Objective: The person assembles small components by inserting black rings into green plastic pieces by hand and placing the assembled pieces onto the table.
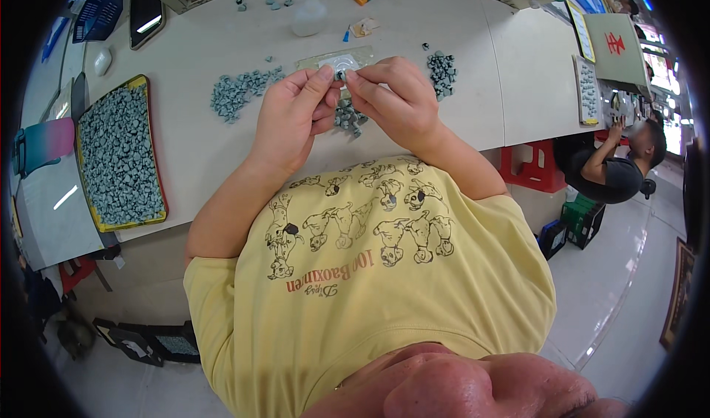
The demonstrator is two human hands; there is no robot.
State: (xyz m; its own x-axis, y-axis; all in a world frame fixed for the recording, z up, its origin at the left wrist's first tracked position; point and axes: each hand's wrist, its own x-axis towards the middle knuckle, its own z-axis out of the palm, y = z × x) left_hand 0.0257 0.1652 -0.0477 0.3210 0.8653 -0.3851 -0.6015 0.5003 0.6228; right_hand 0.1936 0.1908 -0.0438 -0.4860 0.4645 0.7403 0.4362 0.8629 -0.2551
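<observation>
While both thumbs and forefingers pinch it steady, left hand and right hand share one small grey part; tray at nine o'clock.

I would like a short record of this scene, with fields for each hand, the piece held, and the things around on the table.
left hand: raised over the table, fingertips pinching a small grey piece
right hand: fingertips on the same piece from the other side
small grey piece: between both hands, details too small to tell
table: pale top
tray: yellow-rimmed, full of grey parts, at the person's left
loose grey heaps: beyond the hands
</observation>
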